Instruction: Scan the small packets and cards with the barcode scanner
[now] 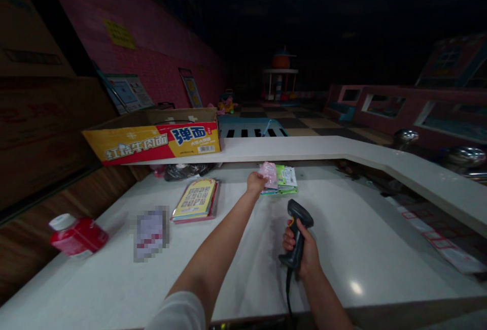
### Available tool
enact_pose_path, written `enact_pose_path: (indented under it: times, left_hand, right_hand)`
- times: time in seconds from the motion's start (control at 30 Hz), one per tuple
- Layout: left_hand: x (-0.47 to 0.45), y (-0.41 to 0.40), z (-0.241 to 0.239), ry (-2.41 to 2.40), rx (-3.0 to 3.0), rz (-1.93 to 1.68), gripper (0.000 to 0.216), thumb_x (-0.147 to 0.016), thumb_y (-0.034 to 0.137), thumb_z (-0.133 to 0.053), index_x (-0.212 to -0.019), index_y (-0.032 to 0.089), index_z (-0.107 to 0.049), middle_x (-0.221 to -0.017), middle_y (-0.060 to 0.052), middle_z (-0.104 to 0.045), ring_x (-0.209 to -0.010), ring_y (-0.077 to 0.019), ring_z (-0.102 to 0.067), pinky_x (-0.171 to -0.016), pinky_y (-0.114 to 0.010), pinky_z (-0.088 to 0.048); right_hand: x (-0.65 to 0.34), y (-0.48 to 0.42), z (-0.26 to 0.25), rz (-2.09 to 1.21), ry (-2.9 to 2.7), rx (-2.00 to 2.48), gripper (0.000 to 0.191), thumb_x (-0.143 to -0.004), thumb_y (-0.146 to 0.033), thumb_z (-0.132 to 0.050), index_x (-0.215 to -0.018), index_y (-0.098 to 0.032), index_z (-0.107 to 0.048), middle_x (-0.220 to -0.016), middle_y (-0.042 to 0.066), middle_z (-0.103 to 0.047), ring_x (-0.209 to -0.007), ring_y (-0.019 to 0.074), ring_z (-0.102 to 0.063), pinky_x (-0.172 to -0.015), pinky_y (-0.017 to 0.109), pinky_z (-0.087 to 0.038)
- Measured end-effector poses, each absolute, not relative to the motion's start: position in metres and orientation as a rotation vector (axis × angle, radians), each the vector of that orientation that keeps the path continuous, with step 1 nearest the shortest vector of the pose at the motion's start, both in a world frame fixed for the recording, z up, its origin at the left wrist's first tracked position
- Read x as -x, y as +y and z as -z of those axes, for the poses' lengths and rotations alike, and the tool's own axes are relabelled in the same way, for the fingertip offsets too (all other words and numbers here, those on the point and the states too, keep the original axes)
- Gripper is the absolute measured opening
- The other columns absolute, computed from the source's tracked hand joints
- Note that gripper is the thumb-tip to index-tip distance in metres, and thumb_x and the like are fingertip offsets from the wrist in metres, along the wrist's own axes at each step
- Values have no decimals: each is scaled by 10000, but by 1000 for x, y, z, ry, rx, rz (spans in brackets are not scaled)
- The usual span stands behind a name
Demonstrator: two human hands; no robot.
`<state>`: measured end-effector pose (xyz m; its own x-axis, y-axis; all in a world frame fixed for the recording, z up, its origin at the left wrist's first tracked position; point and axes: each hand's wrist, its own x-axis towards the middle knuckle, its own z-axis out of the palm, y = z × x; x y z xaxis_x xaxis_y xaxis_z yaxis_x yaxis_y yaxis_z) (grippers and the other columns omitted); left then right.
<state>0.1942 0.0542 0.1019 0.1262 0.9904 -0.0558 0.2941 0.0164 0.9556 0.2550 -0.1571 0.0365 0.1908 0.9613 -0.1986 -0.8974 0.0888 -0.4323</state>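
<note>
Scanner (298, 241): your right hand (307, 249) grips it, fingers wrapped round; the cable (288, 289) trailing past the near edge could snag.
Pink packet (269, 173): far middle of the tabletop (243, 274), pinched in the fingers of your left hand (256, 183) over green packets (283, 177), which a careless tug might scatter.
Carton (163, 141): far left on the ledge (289, 148), reads 红烧牛肉面 and 弹面; packet print is too small.

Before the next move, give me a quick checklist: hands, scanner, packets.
1. Scanner held in right hand: ok.
2. Left hand at pink packet: ok, fingers on it.
3. Green packets fully in view: not ok, partly hidden behind the pink one.
4. Readable barcode facing scanner: cannot tell, too small.
5. Scanner trigger pressed: cannot tell.
6. Red bottle apart from both hands: ok.
</note>
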Motion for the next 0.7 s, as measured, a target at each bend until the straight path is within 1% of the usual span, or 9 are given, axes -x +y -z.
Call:
enact_pose_path:
  times: [0.07, 0.13, 0.2, 0.27, 0.33, 0.4, 0.5, 0.6, 0.7]
  left_hand:
    - [-172, 44, -90, 1179, -1326, -1020, 304, -664, 277, -758, -697, 187, -470, -585, 55, -537, -589, -135, -614, -604, -297, -537]
    - [-143, 32, -75, 988, -1204, -1121, 384, -634, 364, -772, -740, 197, -444, -582, 76, -530, -554, -114, -592, -592, -305, -554]
    - [-111, 20, -59, 869, -1186, -1189, 438, -620, 445, -766, -812, 206, -453, -617, 59, -588, -572, -131, -618, -606, -318, -563]
    - [-85, 11, -45, 831, -1190, -1241, 493, -619, 507, -753, -901, 200, -490, -687, 15, -654, -626, -163, -657, -636, -331, -567]
    - [-67, 4, -33, 841, -1202, -1276, 537, -625, 551, -740, -952, 185, -521, -744, -29, -689, -677, -191, -680, -662, -336, -565]
    - [-58, 1, -25, 859, -1216, -1304, 546, -635, 577, -730, -951, 175, -539, -768, -52, -702, -695, -202, -687, -667, -331, -559]
    - [-56, 2, -18, 848, -1209, -1342, 547, -635, 594, -731, -928, 174, -541, -752, -50, -704, -675, -202, -686, -638, -314, -552]
    - [-57, 5, -14, 836, -1188, -1361, 542, -639, 584, -738, -929, 167, -548, -736, -45, -702, -652, -193, -678, -604, -292, -541]
    - [-57, 7, -12, 828, -1180, -1385, 520, -657, 552, -741, -939, 155, -558, -775, -60, -705, -677, -186, -675, -610, -277, -535]
  right_hand:
    - [-254, -158, -37, -1386, -159, 519, 311, -694, -378, -808, -822, -185, -600, -532, -75, -466, -406, 47, -418, -367, 144, -346]
    - [-253, -160, -38, -1384, -172, 531, 309, -694, -376, -809, -816, -183, -600, -530, -73, -471, -403, 47, -415, -361, 143, -344]
    - [-252, -161, -38, -1390, -188, 552, 315, -690, -383, -812, -814, -181, -605, -522, -72, -476, -394, 48, -406, -349, 144, -339]
    - [-250, -161, -37, -1402, -217, 590, 324, -687, -391, -816, -820, -176, -614, -516, -69, -487, -387, 49, -402, -339, 145, -334]
    - [-250, -161, -35, -1421, -264, 644, 338, -685, -404, -817, -833, -169, -622, -512, -65, -500, -381, 50, -402, -331, 147, -329]
    - [-251, -161, -35, -1444, -322, 700, 362, -682, -427, -817, -841, -165, -625, -508, -61, -512, -376, 53, -408, -325, 151, -326]
    - [-249, -161, -37, -1449, -401, 802, 411, -669, -476, -814, -860, -169, -619, -501, -61, -529, -370, 61, -429, -324, 158, -336]
    - [-237, -163, -44, -1429, -485, 997, 458, -664, -518, -798, -893, -170, -609, -491, -58, -545, -352, 73, -450, -317, 169, -341]
    - [-216, -167, -53, -1380, -596, 1192, 467, -666, -538, -780, -888, -174, -590, -486, -49, -566, -340, 94, -480, -312, 184, -353]
